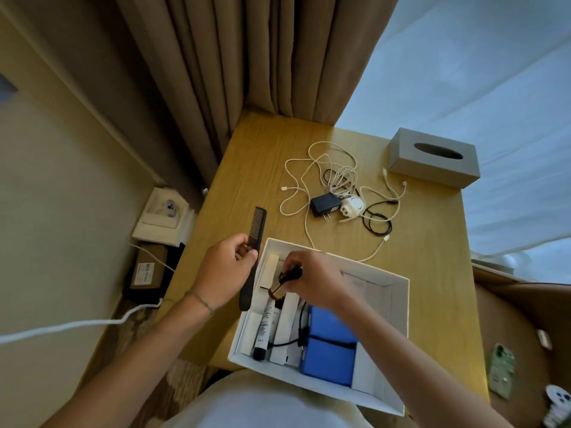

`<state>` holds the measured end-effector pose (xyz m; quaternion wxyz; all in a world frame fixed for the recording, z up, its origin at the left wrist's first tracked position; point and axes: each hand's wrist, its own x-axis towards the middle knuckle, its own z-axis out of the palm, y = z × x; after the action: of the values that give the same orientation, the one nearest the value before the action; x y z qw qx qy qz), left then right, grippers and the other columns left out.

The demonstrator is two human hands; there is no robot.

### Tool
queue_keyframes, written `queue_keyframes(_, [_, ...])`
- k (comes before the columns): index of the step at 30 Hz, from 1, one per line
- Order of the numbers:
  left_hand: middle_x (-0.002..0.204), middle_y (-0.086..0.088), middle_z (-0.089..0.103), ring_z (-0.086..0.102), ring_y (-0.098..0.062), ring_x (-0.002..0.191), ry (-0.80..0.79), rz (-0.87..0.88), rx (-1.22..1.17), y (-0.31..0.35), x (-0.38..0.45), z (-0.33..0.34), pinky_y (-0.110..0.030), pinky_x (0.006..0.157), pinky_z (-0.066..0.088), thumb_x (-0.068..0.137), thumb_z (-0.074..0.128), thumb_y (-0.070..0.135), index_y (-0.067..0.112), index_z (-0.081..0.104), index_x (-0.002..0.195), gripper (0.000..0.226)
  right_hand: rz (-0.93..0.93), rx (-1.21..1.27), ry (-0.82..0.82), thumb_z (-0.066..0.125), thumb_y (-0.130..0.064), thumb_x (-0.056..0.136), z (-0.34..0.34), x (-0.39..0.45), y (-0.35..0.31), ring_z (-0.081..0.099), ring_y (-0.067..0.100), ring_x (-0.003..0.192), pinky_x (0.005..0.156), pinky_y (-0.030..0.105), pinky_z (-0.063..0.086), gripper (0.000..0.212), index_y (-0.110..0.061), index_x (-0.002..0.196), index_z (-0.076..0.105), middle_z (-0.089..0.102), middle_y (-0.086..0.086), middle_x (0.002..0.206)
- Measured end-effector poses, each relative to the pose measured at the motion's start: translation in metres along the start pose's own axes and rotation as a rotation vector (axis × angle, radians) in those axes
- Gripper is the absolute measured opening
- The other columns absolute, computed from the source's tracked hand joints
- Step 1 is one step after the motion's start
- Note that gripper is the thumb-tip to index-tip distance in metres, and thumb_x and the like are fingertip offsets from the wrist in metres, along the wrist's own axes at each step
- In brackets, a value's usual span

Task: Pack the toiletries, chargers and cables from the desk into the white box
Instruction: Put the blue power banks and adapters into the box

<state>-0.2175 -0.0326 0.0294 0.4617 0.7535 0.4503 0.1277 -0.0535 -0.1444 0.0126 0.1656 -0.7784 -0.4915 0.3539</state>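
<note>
A wooden desk [268, 156] stands in a corner, with brown curtains [247, 57] behind it and a sheer white one to the right. At its near edge a white box [398, 307] lies open. Inside are seen a black-capped tube [264, 330], white packets and a blue case [330, 344] with a black cord beside it. Over the box's far left part, a small dark bottle [285, 281] is pinched in the curled fingers of the right hand [312, 278]. A black comb [255, 242] is gripped at its middle by the left hand [227, 270], just beside the box's left wall. Farther back, a tangle of white cables [327, 177] lies around a black charger [324, 205] and a white plug [352, 206]. A grey tissue box [432, 159] sits at the far right.
</note>
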Motion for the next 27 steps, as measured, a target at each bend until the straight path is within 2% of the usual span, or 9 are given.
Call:
queue_keyframes(2, [0.085, 0.012, 0.062, 0.062, -0.003, 0.075, 0.009, -0.008, 0.022, -0.006, -0.009, -0.002, -0.014, 0.059, 0.050, 0.095, 0.063, 0.022, 0.035, 0.054, 0.093, 0.016, 0.043, 0.017, 0.055, 0.079, -0.015, 0.079, 0.019, 0.003, 0.007, 0.059, 0.001, 0.075, 0.064, 0.012, 0.043, 0.015, -0.025, 0.089, 0.073, 0.065, -0.017, 0.079])
queue_keyframes(5, [0.085, 0.006, 0.063, 0.064, -0.015, 0.073, 0.002, -0.027, 0.063, -0.008, -0.020, -0.002, -0.021, 0.061, 0.052, 0.094, 0.064, 0.022, 0.026, 0.063, 0.103, 0.010, 0.154, 0.082, 0.098, 0.072, -0.005, 0.081, 0.038, 0.010, 0.019, 0.062, 0.008, 0.079, 0.061, 0.012, 0.044, 0.020, -0.021, 0.093, 0.075, 0.067, -0.014, 0.081])
queue_keyframes(8, [0.090, 0.007, 0.064, 0.063, -0.009, 0.081, 0.019, -0.052, 0.108, -0.008, -0.030, 0.000, -0.014, 0.067, 0.048, 0.092, 0.068, 0.020, 0.015, 0.064, 0.122, 0.031, 0.209, 0.152, 0.150, 0.073, -0.001, 0.079, 0.048, 0.016, 0.020, 0.062, 0.011, 0.083, 0.062, 0.015, 0.045, 0.034, -0.021, 0.105, 0.068, 0.062, -0.013, 0.087])
queue_keyframes(12, [0.079, 0.004, 0.068, 0.065, -0.011, 0.071, -0.035, -0.042, 0.097, 0.000, -0.044, 0.008, -0.021, 0.065, 0.056, 0.087, 0.074, 0.016, 0.021, 0.065, 0.113, 0.028, 0.196, 0.179, 0.202, 0.070, -0.001, 0.080, 0.059, 0.021, 0.016, 0.067, 0.018, 0.093, 0.079, 0.032, 0.058, 0.034, -0.019, 0.110, 0.068, 0.071, -0.003, 0.102])
queue_keyframes(16, [0.067, -0.002, 0.069, 0.066, -0.014, 0.063, -0.105, -0.050, 0.120, 0.001, -0.049, 0.026, -0.024, 0.063, 0.056, 0.084, 0.076, 0.015, 0.026, 0.061, 0.095, 0.022, 0.193, 0.344, 0.246, 0.063, 0.000, 0.083, 0.061, 0.011, 0.020, 0.067, 0.012, 0.100, 0.076, 0.019, 0.050, 0.046, -0.022, 0.123, 0.065, 0.069, -0.007, 0.117])
queue_keyframes(18, [0.064, -0.002, 0.069, 0.066, -0.011, 0.061, -0.153, -0.061, 0.133, 0.000, -0.050, 0.038, -0.020, 0.059, 0.054, 0.082, 0.077, 0.015, 0.027, 0.060, 0.087, 0.022, 0.223, 0.415, 0.272, 0.059, 0.001, 0.085, 0.055, -0.001, 0.026, 0.068, 0.008, 0.092, 0.073, 0.024, 0.057, 0.049, -0.023, 0.128, 0.065, 0.069, -0.008, 0.120])
queue_keyframes(20, [0.063, 0.001, 0.068, 0.065, -0.007, 0.058, -0.190, -0.059, 0.167, -0.001, -0.047, 0.052, -0.016, 0.055, 0.051, 0.080, 0.079, 0.014, 0.026, 0.059, 0.080, 0.022, 0.265, 0.460, 0.289, 0.056, -0.001, 0.088, 0.047, -0.012, 0.036, 0.067, 0.006, 0.084, 0.070, 0.029, 0.061, 0.045, -0.025, 0.125, 0.066, 0.071, -0.006, 0.113])
queue_keyframes(23, [0.066, 0.003, 0.066, 0.065, -0.012, 0.064, -0.201, -0.051, 0.274, -0.002, -0.040, 0.073, -0.021, 0.058, 0.052, 0.081, 0.076, 0.016, 0.023, 0.059, 0.070, 0.022, 0.273, 0.499, 0.283, 0.055, -0.004, 0.092, 0.039, -0.030, 0.045, 0.065, 0.000, 0.075, 0.054, 0.013, 0.050, 0.037, -0.025, 0.119, 0.068, 0.069, -0.010, 0.105])
queue_keyframes(27, [0.073, 0.005, 0.064, 0.063, -0.013, 0.070, -0.206, -0.114, 0.455, -0.010, -0.032, 0.095, -0.028, 0.062, 0.053, 0.081, 0.072, 0.021, 0.024, 0.057, 0.065, 0.023, 0.260, 0.518, 0.282, 0.057, -0.006, 0.094, 0.034, -0.048, 0.047, 0.066, 0.000, 0.077, 0.056, 0.012, 0.051, 0.030, -0.026, 0.113, 0.070, 0.062, -0.023, 0.102])
